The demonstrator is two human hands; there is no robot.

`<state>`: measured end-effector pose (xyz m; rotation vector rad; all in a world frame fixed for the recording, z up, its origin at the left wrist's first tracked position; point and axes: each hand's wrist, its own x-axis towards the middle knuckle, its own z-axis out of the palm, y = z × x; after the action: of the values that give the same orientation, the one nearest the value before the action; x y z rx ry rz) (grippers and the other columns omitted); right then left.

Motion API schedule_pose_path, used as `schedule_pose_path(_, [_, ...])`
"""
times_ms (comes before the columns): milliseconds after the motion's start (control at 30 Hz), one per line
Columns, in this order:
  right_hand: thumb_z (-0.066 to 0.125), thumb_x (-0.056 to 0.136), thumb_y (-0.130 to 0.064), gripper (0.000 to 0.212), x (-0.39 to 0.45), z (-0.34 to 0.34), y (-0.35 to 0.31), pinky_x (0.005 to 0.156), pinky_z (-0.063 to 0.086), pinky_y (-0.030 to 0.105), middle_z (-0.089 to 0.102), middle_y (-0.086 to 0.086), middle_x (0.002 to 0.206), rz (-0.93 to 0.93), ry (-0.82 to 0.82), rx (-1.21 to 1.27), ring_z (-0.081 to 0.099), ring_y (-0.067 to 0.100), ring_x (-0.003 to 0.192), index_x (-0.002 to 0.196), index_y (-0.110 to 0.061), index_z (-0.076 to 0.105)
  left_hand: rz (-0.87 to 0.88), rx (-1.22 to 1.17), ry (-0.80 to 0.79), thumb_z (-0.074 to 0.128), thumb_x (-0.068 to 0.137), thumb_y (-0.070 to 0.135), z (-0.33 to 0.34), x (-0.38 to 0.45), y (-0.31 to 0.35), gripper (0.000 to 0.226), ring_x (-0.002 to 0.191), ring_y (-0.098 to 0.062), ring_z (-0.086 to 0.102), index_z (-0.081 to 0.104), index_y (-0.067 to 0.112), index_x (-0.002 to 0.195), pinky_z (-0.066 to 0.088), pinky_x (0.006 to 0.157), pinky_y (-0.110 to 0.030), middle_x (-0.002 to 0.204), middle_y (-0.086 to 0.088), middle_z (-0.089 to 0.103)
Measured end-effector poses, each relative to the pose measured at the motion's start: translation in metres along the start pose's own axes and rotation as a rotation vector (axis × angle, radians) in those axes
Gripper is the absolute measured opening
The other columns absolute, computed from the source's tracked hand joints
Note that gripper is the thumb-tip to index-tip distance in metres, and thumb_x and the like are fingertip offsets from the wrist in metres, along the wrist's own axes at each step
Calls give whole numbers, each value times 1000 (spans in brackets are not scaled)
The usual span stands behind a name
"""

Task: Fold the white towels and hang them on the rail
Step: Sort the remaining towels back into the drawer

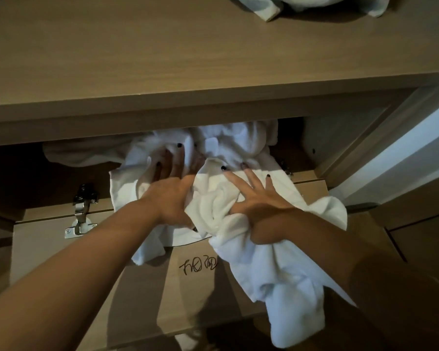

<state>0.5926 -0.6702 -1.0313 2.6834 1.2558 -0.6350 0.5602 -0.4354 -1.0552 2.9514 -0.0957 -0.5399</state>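
A heap of white towels [228, 158] lay crumpled in the open cupboard compartment under a wooden shelf [188, 72], spilling forward over the edge of the lowered door [48, 239]. One long part of the heap hung down past the door's front on the right side, and another fold drooped on the left.

The left hand [173, 188] lay flat on the heap, its fingers [179, 158] straight and pushed into the cloth toward the back of the compartment; it curled round nothing. The right hand [259, 198] pressed down just beside it, fingers spread wide and straight over the cloth, with a bunched ridge of towel between the two hands. Whether its thumb caught any cloth could not be told. The nails on both hands were dark.

A metal hinge [83, 211] joined the door to the cupboard at the left. Handwritten marks [198, 266] showed on the door's inner face, below the towels. On top of the shelf, at the far edge, lay another pale cloth [264, 8].
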Motion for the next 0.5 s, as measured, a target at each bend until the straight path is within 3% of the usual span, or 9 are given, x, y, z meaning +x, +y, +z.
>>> schedule_pose_path(67, [69, 69, -15, 71, 4, -2, -4, 108, 28, 55, -6, -8, 160, -4, 32, 65, 0, 34, 143, 130, -46, 48, 11, 41, 26, 81, 52, 65, 3, -1, 1, 100, 104, -28, 61, 29, 33, 132, 43, 75, -33, 114, -2, 58])
schedule_pose_path(133, [70, 69, -19, 59, 1, -7, -5, 91, 42, 43, 23, -9, 143, -2, 131, 54, 25, 31, 124, 121, -40, 56, 30, 91, 81, 79, 51, 68, 2, -2, 5, 99, 104, -31, 62, 24, 33, 125, 46, 75, -37, 114, -5, 60])
schedule_pose_path(200, [69, 65, -17, 45, -7, -12, -4, 79, 43, 38, 36, -8, 121, -11, 201, 62, 34, 27, 108, 107, -31, 64, 52, 142, 107, 79, 52, 67, 1, 0, 8, 105, 105, -30, 62, 17, 34, 130, 51, 77, -40, 116, -6, 60])
schedule_pose_path(267, [71, 62, -16, 42, -26, -12, -2, 77, 43, 38, 44, -5, 115, -40, 267, 75, 37, 25, 103, 103, -24, 68, 88, 183, 79, 82, 57, 61, 2, 4, 6, 114, 104, -27, 64, 8, 35, 139, 54, 74, -38, 118, -4, 61])
schedule_pose_path(333, [75, 56, -13, 43, -52, -8, -2, 74, 47, 40, 54, 1, 112, -62, 391, 92, 45, 27, 100, 99, -20, 71, 77, 165, 19, 81, 67, 54, 0, 13, 5, 102, 108, -26, 64, 14, 35, 142, 54, 76, -38, 123, 0, 62])
schedule_pose_path(367, [77, 54, -12, 44, -65, -8, -3, 71, 48, 41, 58, 2, 110, -63, 451, 110, 50, 28, 98, 96, -19, 72, 16, 105, -2, 75, 75, 55, -5, 20, 4, 88, 117, -27, 60, 24, 35, 144, 52, 86, -41, 133, -1, 59])
schedule_pose_path(400, [80, 52, -14, 43, -75, -9, -6, 70, 50, 41, 60, 1, 107, -62, 477, 118, 53, 27, 96, 94, -20, 72, -67, 65, 1, 67, 83, 57, -12, 29, 3, 79, 130, -31, 50, 29, 34, 147, 46, 99, -45, 146, -5, 49])
schedule_pose_path(433, [84, 52, -17, 42, -83, -11, -8, 70, 52, 41, 62, 1, 104, -69, 489, 113, 55, 27, 94, 92, -21, 72, -146, 57, 42, 59, 87, 59, -20, 36, 2, 81, 142, -35, 35, 21, 33, 154, 36, 110, -49, 159, -10, 30])
schedule_pose_path(500, [90, 52, -26, 42, -93, -17, -10, 70, 55, 40, 67, 3, 98, -106, 501, 87, 60, 28, 90, 90, -21, 72, -234, 93, 178, 54, 90, 58, -34, 49, 5, 95, 150, -40, 8, -8, 30, 157, 24, 116, -54, 165, -13, -2])
